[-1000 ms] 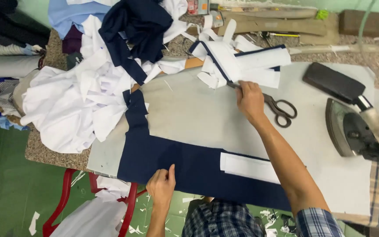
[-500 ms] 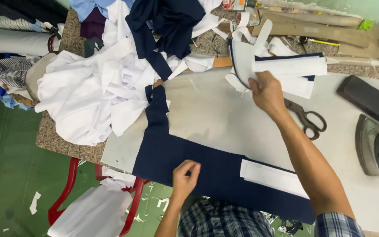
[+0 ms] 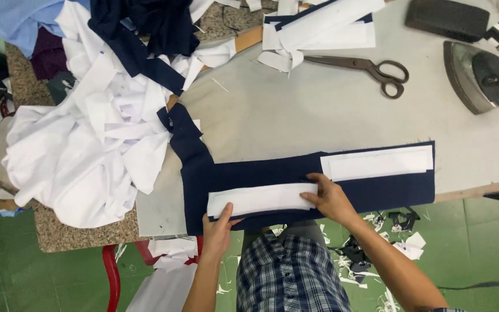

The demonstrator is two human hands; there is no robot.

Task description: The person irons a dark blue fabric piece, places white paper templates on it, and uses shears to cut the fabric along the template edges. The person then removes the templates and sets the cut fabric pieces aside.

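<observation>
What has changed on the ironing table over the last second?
The right hand left the stack of white strips near the scissors and came down to the navy fabric. A second white strip now lies on the fabric, with the left hand at its left end and the right hand at its right end. The first white strip, the scissors and the iron lie as before.
</observation>
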